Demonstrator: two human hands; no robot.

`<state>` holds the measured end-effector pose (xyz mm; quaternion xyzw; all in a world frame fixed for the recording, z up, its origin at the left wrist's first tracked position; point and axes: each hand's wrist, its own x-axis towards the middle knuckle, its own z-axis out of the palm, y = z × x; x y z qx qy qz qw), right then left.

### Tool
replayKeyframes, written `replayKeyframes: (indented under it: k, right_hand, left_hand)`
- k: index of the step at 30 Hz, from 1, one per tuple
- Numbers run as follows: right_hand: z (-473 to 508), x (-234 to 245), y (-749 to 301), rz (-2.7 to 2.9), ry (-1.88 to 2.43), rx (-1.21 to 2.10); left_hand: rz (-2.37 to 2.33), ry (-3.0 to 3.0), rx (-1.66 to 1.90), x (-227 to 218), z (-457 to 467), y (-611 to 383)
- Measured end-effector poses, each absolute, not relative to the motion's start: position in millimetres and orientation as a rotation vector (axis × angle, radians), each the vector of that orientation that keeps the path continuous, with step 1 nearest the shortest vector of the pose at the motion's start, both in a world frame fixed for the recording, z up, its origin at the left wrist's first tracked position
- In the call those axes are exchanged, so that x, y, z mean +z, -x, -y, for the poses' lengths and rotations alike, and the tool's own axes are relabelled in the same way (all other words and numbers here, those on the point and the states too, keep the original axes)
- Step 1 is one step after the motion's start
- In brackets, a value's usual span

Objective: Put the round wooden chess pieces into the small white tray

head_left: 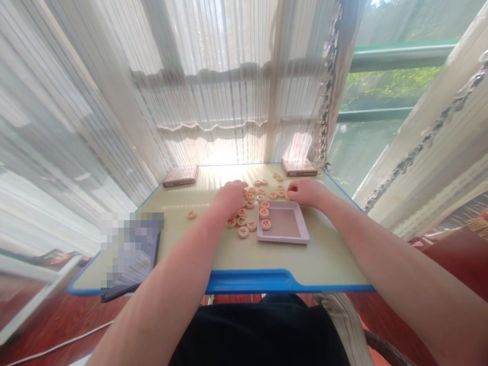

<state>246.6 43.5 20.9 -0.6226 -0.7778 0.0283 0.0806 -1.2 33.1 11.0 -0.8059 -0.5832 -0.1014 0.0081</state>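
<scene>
Several round wooden game discs [247, 223] with red and dark marks lie scattered on a small pale table [328, 259]. My left hand [231, 195] rests knuckles up on the discs near the middle, fingers curled over some of them. My right hand [307, 192] is closed in a pinch at the far edge of a shallow white box tray [284, 223], on a disc I can barely see. Three discs [264, 213] lie inside the tray's left side. One stray disc [191, 214] sits apart on the left.
Two flat wooden boxes stand at the table's far corners, one on the left [180, 175] and one on the right [299, 166]. A dark tablet [131, 264] overhangs the near left corner. Sheer curtains [213, 76] hang close behind. The table has a blue front rim [247, 280].
</scene>
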Motion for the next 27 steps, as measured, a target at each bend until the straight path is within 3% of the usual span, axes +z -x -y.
replayKeyframes:
  k: [12, 19, 27]
  right_hand:
    - [-45.2, 19.4, -247.4, 2.329, 1.929, 0.036]
    - [-49.3, 15.8, -248.3, 2.316, 1.943, 0.027]
    - [-48.4, 15.2, -247.4, 2.315, 1.927, 0.024]
  left_hand:
    - [1.821, 2.59, -0.317, 15.9, -27.1, -7.5]
    - [1.559, 2.758, -0.359, 6.7, -34.2, -3.9]
    - [1.716, 2.638, -0.331, 9.5, -31.1, -3.4]
